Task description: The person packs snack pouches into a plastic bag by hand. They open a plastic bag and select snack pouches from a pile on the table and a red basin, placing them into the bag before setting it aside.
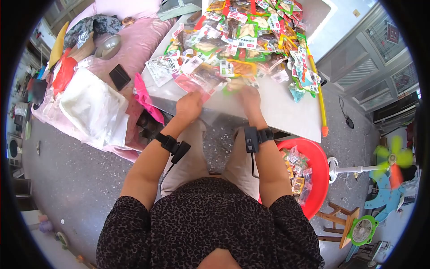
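My left hand [189, 106] is at the front edge of the white tabletop, its fingers closed on the near corner of a clear and red food packet [193, 85]. To its right, my right hand [249, 101] is smeared by motion. A blurred green-edged food packet [234, 86] is at its fingertips and seems pinched there. Just beyond both hands lies a heap of sealed food packets [246, 42], many with pale or brown contents. One packet with an orange edge [242, 68] lies flat at the heap's near side.
A red tub [319, 179] with small packets stands on the floor by my right knee. A yellow pole [319, 94] runs along the table's right edge. Left is a pink-covered bed [139, 36] with a white plastic sheet [94, 105] and a dark phone-like object [119, 77]. Fans stand right.
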Demonstrator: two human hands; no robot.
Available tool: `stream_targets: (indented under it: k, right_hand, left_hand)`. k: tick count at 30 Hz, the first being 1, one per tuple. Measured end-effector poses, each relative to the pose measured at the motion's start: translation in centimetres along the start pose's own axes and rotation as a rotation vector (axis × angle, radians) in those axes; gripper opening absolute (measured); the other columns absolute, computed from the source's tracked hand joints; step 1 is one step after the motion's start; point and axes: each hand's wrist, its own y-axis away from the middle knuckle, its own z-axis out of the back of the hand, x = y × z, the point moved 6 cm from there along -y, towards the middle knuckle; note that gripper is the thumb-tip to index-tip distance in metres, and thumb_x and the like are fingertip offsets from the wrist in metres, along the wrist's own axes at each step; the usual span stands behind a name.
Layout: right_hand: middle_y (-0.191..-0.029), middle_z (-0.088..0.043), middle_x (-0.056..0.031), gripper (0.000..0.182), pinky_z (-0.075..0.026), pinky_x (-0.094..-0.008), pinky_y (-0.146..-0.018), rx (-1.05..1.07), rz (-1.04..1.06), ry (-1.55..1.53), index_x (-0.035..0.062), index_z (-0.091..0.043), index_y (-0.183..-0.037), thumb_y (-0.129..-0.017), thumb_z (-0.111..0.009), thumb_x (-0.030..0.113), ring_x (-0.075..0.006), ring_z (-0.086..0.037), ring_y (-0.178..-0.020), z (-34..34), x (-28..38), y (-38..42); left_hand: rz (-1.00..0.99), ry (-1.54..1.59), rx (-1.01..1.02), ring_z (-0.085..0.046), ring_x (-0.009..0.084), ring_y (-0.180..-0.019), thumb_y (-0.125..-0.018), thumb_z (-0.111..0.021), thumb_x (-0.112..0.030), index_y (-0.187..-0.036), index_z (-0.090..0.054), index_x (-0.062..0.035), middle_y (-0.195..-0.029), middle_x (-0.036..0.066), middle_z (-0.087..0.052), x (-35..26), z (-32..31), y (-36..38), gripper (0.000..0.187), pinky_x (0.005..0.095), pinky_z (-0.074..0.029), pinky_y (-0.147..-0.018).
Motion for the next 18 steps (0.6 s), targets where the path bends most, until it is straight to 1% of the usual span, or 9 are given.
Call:
stream_targets:
  k: [1,4,6,7,10,13,14,16,18]
  right_hand:
    - [-0.064,-0.053,-0.0036,0.013,-0.038,-0.0198,-0.044,-0.014,-0.089,-0.097,0.0003,-0.052,-0.082,-0.074,-0.049,0.010,-0.0092,-0.049,-0.050,0.8,-0.1,1.1]
    - [-0.065,-0.053,-0.0040,0.014,-0.038,-0.0193,-0.045,-0.145,-0.111,-0.080,0.0002,-0.051,-0.085,-0.075,-0.050,0.010,-0.0090,-0.050,-0.053,3.0,1.5,4.0]
    - [-0.067,-0.053,-0.0047,0.017,-0.039,-0.0198,-0.046,-0.142,-0.133,0.010,-0.0006,-0.050,-0.088,-0.075,-0.049,0.009,-0.0095,-0.051,-0.056,4.2,1.8,5.0]
    - [-0.068,-0.053,-0.0050,0.019,-0.040,-0.0200,-0.046,-0.141,-0.143,0.054,-0.0010,-0.049,-0.090,-0.075,-0.049,0.009,-0.0097,-0.052,-0.057,4.8,1.9,5.2]
    - [-0.075,-0.054,-0.0067,0.027,-0.042,-0.0215,-0.048,-0.195,-0.084,0.143,-0.0027,-0.045,-0.099,-0.074,-0.048,0.008,-0.0110,-0.052,-0.060,7.2,1.0,4.9]
    - [-0.079,-0.052,-0.0075,0.037,-0.043,-0.0230,-0.049,-0.221,-0.114,-0.065,-0.0038,-0.038,-0.107,-0.074,-0.047,0.007,-0.0125,-0.053,-0.062,9.4,-0.3,4.0]
    - [-0.080,-0.051,-0.0067,0.039,-0.043,-0.0232,-0.049,-0.194,-0.089,-0.006,-0.0028,-0.036,-0.109,-0.073,-0.047,0.007,-0.0137,-0.054,-0.064,9.9,-0.5,3.7]
    - [-0.081,-0.050,-0.0064,0.039,-0.042,-0.0232,-0.049,-0.191,-0.168,0.001,-0.0009,-0.036,-0.109,-0.073,-0.048,0.008,-0.0142,-0.054,-0.066,8.2,2.4,4.8]
    - [-0.081,-0.050,-0.0067,0.039,-0.042,-0.0229,-0.048,-0.172,-0.216,-0.011,0.0010,-0.037,-0.109,-0.073,-0.049,0.009,-0.0146,-0.054,-0.066,6.7,3.2,5.0]
  left_hand:
    - [0.013,0.015,-0.005,-0.051,0.0331,-0.069,-0.073,-0.042,-0.015,-0.077,-0.047,-0.0048,-0.075,0.015,-0.053,-0.3,0.2,0.2,0.012,0.0425,-0.040,-0.059]
    - [0.033,0.069,-0.047,-0.051,0.0331,-0.069,-0.074,-0.043,-0.015,-0.077,-0.047,-0.0044,-0.074,0.016,-0.053,-1.7,0.9,0.6,0.012,0.0423,-0.040,-0.059]
    - [0.027,0.126,-0.112,-0.051,0.0328,-0.069,-0.074,-0.043,-0.015,-0.077,-0.048,-0.0045,-0.073,0.016,-0.053,-2.7,1.3,0.8,0.012,0.0420,-0.040,-0.059]
    - [-0.001,0.139,-0.112,-0.051,0.0327,-0.068,-0.074,-0.044,-0.015,-0.076,-0.048,-0.0043,-0.072,0.016,-0.053,-3.3,1.0,0.9,0.012,0.0419,-0.040,-0.059]
    - [-0.065,0.151,-0.089,-0.051,0.0323,-0.066,-0.073,-0.044,-0.015,-0.076,-0.048,-0.0039,-0.070,0.015,-0.053,-4.5,-0.2,1.1,0.012,0.0417,-0.040,-0.058]
    - [-0.091,0.106,-0.039,-0.051,0.0319,-0.065,-0.073,-0.045,-0.015,-0.074,-0.047,-0.0036,-0.068,0.014,-0.052,-5.0,-1.5,1.2,0.011,0.0415,-0.040,-0.057]
    - [-0.093,0.088,-0.035,-0.051,0.0318,-0.065,-0.073,-0.045,-0.014,-0.073,-0.047,-0.0036,-0.068,0.014,-0.052,-4.8,-2.2,1.3,0.011,0.0415,-0.040,-0.057]
    - [-0.101,0.071,-0.035,-0.051,0.0317,-0.065,-0.072,-0.045,-0.014,-0.072,-0.046,-0.0038,-0.068,0.014,-0.052,-4.9,-2.5,1.0,0.011,0.0416,-0.040,-0.057]
    - [-0.104,0.074,-0.033,-0.051,0.0316,-0.065,-0.072,-0.045,-0.014,-0.072,-0.046,-0.0040,-0.068,0.014,-0.052,-5.0,-2.4,1.2,0.010,0.0417,-0.041,-0.057]
